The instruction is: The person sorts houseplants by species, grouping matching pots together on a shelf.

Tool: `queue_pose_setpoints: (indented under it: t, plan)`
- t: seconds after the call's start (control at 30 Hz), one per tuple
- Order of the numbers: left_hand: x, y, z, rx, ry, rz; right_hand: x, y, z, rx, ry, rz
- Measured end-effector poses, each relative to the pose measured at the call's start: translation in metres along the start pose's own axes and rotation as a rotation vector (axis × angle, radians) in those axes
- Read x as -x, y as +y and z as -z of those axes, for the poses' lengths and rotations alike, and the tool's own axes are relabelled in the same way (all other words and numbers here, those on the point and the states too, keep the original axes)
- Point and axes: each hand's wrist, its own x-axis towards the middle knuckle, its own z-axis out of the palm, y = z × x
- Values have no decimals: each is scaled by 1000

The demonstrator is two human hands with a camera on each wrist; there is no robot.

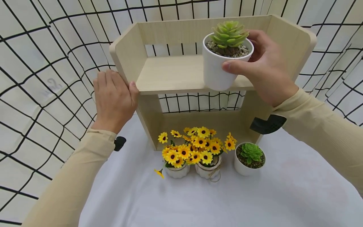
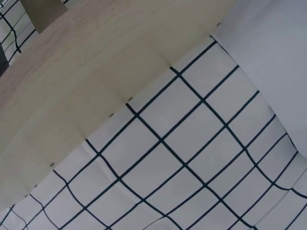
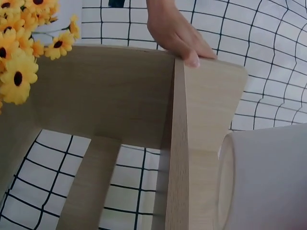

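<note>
In the head view, your right hand (image 1: 267, 69) has a firm grip on a white pot (image 1: 218, 72), the thumb on the near side and the fingers round the far right side. The pot stands nearly upright in the air, a green succulent (image 1: 229, 34) in its gravel, in front of the upper board of the pale wooden shelf (image 1: 173, 71); whether its base touches the board, you cannot tell here. Your left hand (image 1: 113, 97) grips the shelf's left side panel, fingers along the outside and thumb at the front edge. Below, on the white-covered bench (image 1: 181, 201), two pots of yellow flowers (image 1: 199, 142) stand side by side before the lower compartment, and one loose-looking bloom (image 1: 159, 173) hangs low beside the left one. Just right of them sits a smaller succulent in a white pot (image 1: 246, 166). A black-and-white grid (image 1: 37, 85) surrounds the shelf at the back and sides.

In the left wrist view, you see pale wood slanting across the upper left, small dark marks dotted along its edge, with the grid below it and plain white at upper right.

In the right wrist view, your white pot fills the lower right, its base beside the upper board. Your left hand shows at the top, at the side panel, and yellow blooms crowd the upper left corner.
</note>
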Motion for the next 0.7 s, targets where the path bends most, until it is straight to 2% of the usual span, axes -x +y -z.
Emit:
queue_pose_setpoints:
  t: [0.17, 0.2, 0.3, 0.43, 0.7]
  plan:
    - [6, -2, 2, -11, -28, -14, -5, 5, -3, -18, -2, -25]
    - [7, -2, 1, -10, -26, -16, -6, 6, -3, -51, -3, -23]
    - [6, -2, 1, -17, -28, -28, -11, 6, -2, -120, 4, -7]
    - [4, -3, -1, -21, -17, -24, -21, 2, -2, -135, 22, -4]
    - [1, 0, -4, 33, 52, -9, -33, -8, -9, 11, 8, -31]
